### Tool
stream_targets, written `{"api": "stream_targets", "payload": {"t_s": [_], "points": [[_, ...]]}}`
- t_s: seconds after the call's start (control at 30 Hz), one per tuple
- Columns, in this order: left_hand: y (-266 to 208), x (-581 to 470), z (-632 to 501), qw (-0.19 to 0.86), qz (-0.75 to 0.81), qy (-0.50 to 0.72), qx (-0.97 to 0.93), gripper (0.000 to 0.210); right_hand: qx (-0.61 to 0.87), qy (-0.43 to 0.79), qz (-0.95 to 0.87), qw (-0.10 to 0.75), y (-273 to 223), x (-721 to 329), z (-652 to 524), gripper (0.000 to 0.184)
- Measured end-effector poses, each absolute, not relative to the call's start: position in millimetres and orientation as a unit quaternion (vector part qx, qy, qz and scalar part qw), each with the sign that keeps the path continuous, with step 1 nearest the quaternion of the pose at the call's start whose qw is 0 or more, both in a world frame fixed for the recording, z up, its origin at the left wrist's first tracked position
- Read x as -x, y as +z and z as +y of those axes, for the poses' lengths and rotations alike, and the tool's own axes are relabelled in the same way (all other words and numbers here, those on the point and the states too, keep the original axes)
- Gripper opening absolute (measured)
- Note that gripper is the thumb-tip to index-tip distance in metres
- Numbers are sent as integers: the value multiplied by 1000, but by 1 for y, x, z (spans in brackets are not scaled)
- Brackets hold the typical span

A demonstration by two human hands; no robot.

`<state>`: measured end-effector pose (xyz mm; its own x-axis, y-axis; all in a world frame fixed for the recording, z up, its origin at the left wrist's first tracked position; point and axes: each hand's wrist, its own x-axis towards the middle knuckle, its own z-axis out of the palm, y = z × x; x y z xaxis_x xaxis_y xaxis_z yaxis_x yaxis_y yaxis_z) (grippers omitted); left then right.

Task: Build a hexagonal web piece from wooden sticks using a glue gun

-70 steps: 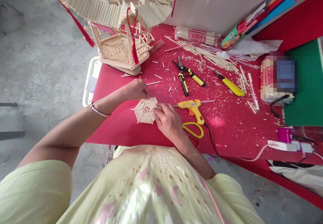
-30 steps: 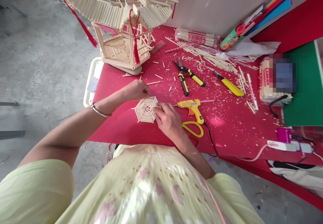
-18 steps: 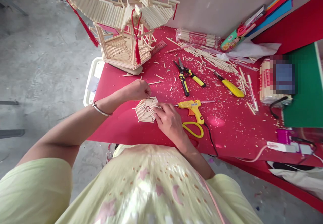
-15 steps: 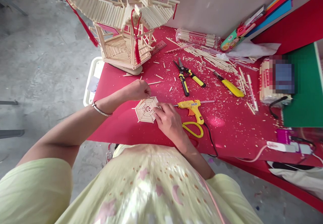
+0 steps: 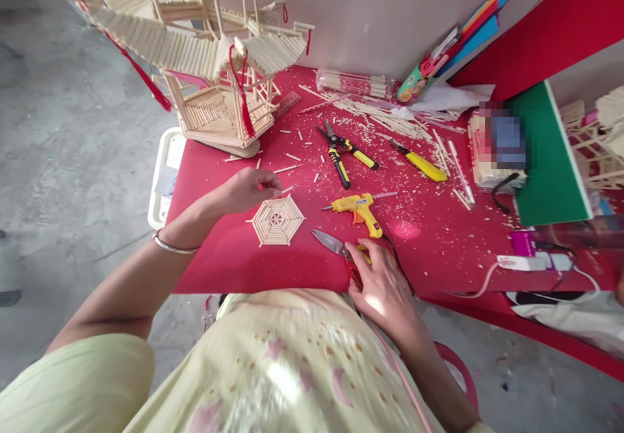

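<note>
A hexagonal web-like panel of thin wooden sticks point(image 5: 277, 220) lies flat on the red tabletop. Just above it, my left hand point(image 5: 251, 188) is closed, with a short wooden stick point(image 5: 287, 190) at its pinched fingertips. To the right of the panel, scissors point(image 5: 330, 242) lie with their blades pointing left. My right hand point(image 5: 383, 280) curls its fingers and thumb around their red and yellow handles, partly covering them. A yellow glue gun point(image 5: 359, 208) rests just beyond that hand.
A stick-built pavilion point(image 5: 219, 104) with red tassels stands at the back left. Yellow-black cutters point(image 5: 344, 153) and a yellow utility knife point(image 5: 425, 165) lie farther back among loose sticks and shavings. A power strip point(image 5: 529, 262) and cables sit at the right.
My right hand has left the panel and moved right onto the scissors, whose blades now show. My left hand has shifted slightly, and a short stick shows at its fingertips. The view has turned somewhat.
</note>
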<state>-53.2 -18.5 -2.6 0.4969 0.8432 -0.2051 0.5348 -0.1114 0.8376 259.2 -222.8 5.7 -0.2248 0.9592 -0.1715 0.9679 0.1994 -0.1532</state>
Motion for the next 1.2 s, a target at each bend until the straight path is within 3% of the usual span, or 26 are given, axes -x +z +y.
{"api": "stream_targets", "payload": {"t_s": [0.17,0.4,0.77,0.93,1.2], "points": [[-10,54,-27,621,430,220,-617,23,-661,-90,744,44,7,-263,-239,66],[-20,46,-43,681,404,347,-502,33,-656,-49,749,82,-11,-280,-238,76],[-13,27,-70,684,390,451,-420,29,-641,-330,637,-272,13,-237,-207,61],[0,17,-82,669,413,464,-407,30,-610,-296,658,-328,13,-185,-170,59],[10,16,-81,670,443,475,-359,31,-595,-312,675,-304,4,-166,-156,50]]}}
